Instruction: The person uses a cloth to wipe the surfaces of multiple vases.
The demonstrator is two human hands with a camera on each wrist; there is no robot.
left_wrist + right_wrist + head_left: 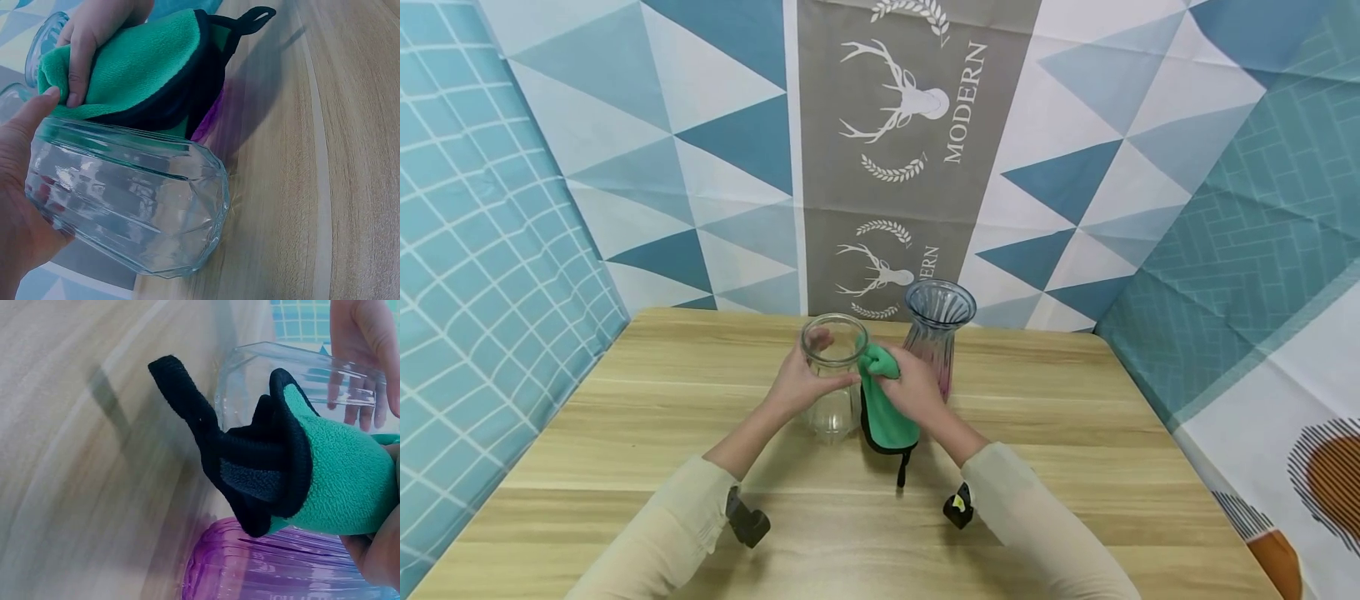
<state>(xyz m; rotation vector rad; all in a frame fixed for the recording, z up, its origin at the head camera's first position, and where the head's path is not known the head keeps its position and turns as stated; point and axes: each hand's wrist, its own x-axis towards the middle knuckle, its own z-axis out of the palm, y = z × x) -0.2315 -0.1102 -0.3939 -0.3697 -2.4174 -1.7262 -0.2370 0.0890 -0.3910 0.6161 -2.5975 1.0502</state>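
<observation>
My left hand (799, 382) grips a clear glass vase (832, 414) near its top, thumb across the near side. The vase stands upright on the table, its faceted base showing in the left wrist view. Beside it, my right hand (916, 385) pinches a green towelling cloth (891, 421) with black edging. Part of the cloth is bunched at the vase's rim, and the rest hangs down, ending in a black loop (178, 384). Just behind the right hand is a ribbed glass vase (940, 304), blue at the flared mouth and pink-purple lower down, partly hidden by that hand.
Both vases stand toward the far side of a wood-grain table (700, 400). Patterned fabric (880, 125) hangs behind it, and blue tile-print fabric (482, 250) covers the left side. A black camera mount (747, 518) sits on the left wrist.
</observation>
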